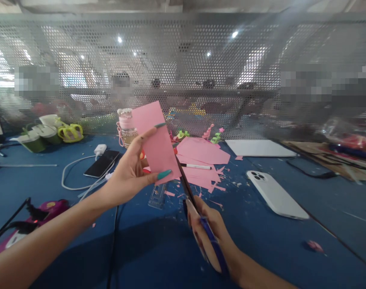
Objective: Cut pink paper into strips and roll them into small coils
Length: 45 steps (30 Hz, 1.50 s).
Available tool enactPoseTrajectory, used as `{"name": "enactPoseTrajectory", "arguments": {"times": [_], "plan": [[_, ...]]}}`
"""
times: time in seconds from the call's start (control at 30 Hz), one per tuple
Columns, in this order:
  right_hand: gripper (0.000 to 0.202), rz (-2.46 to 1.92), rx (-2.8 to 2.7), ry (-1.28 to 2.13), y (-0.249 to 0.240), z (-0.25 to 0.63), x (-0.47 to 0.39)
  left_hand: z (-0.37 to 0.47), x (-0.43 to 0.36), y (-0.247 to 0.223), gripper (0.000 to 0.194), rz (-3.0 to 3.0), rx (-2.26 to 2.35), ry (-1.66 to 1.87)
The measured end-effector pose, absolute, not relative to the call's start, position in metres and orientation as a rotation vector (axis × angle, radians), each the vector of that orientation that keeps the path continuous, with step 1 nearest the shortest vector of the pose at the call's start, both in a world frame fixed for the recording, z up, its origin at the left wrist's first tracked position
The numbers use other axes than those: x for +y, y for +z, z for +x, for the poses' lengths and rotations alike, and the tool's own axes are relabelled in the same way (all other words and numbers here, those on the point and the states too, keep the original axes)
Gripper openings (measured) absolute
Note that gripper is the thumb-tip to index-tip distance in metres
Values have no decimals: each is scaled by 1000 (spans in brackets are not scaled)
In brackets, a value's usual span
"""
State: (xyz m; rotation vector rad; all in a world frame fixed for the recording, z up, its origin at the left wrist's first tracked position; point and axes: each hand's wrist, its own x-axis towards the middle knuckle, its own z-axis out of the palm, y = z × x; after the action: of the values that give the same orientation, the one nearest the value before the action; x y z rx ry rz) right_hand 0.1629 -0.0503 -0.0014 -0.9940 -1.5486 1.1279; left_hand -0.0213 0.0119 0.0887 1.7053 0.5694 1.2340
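A pink sheet of paper (154, 144) is held up above the table, pinched between the thumb and fingers of my left hand (128, 172). My right hand (213, 224) grips a pair of scissors (187, 188) with blue handles. Their dark blades point up and away, along the lower right edge of the paper. Whether the blades touch the paper I cannot tell. Behind and to the right lie more pink paper sheets (202, 150), with a marker pen (197, 166) on top. A clear ruler (157, 196) lies below the held sheet.
Pink scraps (216, 187) litter the blue table (134, 249). A white phone (274, 194) lies at right, a black phone (101, 163) with a cable at left. A purple power strip (47, 212), a pink bottle (125, 124) and green cups (32, 142) stand farther left. A perforated metal screen (183, 72) closes the back.
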Motion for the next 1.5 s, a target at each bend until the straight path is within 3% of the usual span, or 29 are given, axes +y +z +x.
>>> {"name": "enactPoseTrajectory", "arguments": {"times": [0.53, 0.8, 1.3, 1.5], "plan": [[33, -1071, -1424, 1250, -8, 160, -51, -24, 16, 84, 74, 1707, 507, 1220], [31, -1069, -1492, 1143, -5, 159, -53, -23, 15, 85, 74, 1706, 528, 1246], [46, -1103, -1422, 1156, 3, 159, -56, -21, 12, 87, 74, 1642, 505, 1216], [42, -1254, -1485, 890, 9, 169, -40, -21, 13, 86, 76, 1650, 539, 1214]]}}
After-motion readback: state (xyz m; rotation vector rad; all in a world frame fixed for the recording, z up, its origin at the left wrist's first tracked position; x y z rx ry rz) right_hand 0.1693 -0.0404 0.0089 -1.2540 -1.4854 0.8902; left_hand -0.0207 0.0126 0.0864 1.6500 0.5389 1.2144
